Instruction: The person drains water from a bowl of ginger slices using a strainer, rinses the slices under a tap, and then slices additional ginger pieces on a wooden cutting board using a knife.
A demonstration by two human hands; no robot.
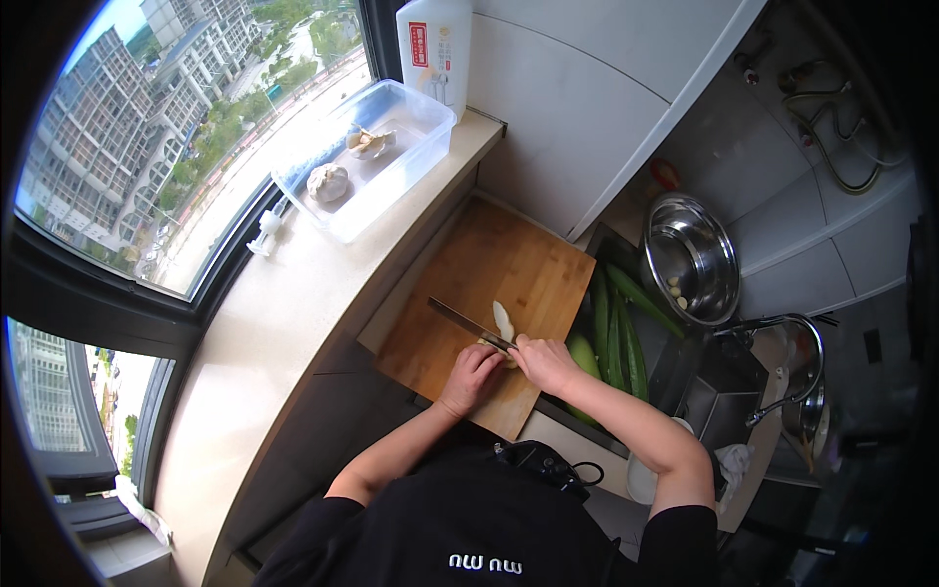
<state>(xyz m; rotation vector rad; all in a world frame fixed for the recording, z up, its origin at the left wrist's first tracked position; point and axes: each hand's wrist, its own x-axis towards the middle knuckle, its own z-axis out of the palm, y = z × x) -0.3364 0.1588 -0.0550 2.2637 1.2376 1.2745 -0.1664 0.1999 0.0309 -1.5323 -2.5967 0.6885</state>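
A wooden cutting board (484, 249) lies in front of me. My right hand (544, 363) grips a kitchen knife (462, 318), whose blade points up and left across the board. Under the blade is a small pale yellowish piece of food (510, 361), partly hidden, so its kind is unclear. The fingers of my left hand (473, 378) press on this piece, just below the blade. A pale, curved strip (502, 321) lies on the board above the knife, close to the blade.
Garlic bulbs (328, 183) sit in a clear plastic container (396, 194) on the windowsill, beside a white bottle (438, 55) and a pump top (267, 231). Right of the board, long green vegetables (616, 334) lie in the sink near a faucet (814, 345). A steel bowl (693, 257) holds several pale cloves.
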